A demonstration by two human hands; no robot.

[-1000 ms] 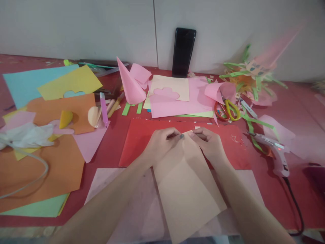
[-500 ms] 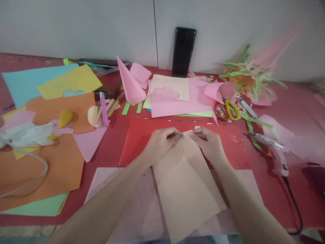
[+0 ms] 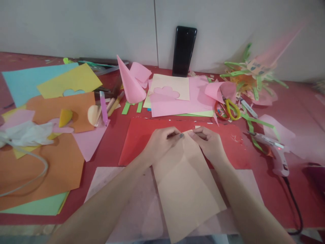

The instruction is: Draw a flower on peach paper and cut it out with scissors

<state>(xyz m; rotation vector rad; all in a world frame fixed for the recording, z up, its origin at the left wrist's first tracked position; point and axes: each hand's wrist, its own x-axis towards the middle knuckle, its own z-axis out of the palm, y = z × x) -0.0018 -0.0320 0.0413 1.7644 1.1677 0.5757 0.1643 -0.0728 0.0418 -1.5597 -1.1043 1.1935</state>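
While both hands work close together at the middle of the bench [image 3: 311, 118], the grip of the left hand [image 3: 162, 142] and that of the right hand [image 3: 210, 144] pinch the far end of a beige paper [image 3: 189, 189], fingertips just beside each other. That paper slants across a red board [image 3: 138, 139] and a pale pink sheet [image 3: 142, 213] and reaches the near edge of the bench. Red all over, the bench runs back to a plain grey wall [image 3: 101, 30], split by one dark upright seam [image 3: 155, 34]. A black phone [image 3: 184, 51] leans against the wall, its foot on the bench, near scattered paper scraps. To the left, the red surface is largely covered: a blue sheet [image 3: 22, 84] lies partly under a yellow sheet [image 3: 71, 79], with orange paper [image 3: 50, 169] nearer the person. A pink cone [image 3: 130, 84] stands beyond the red board. On the right side, scissors [image 3: 229, 108] lie just beside curled pink paper, and a glue gun [image 3: 275, 147], showing a small red light, trails its black cord [image 3: 294, 200] toward the near edge. At the back right sits a paper figure [image 3: 259, 73] with green strips, its pointed top blurred against the wall.
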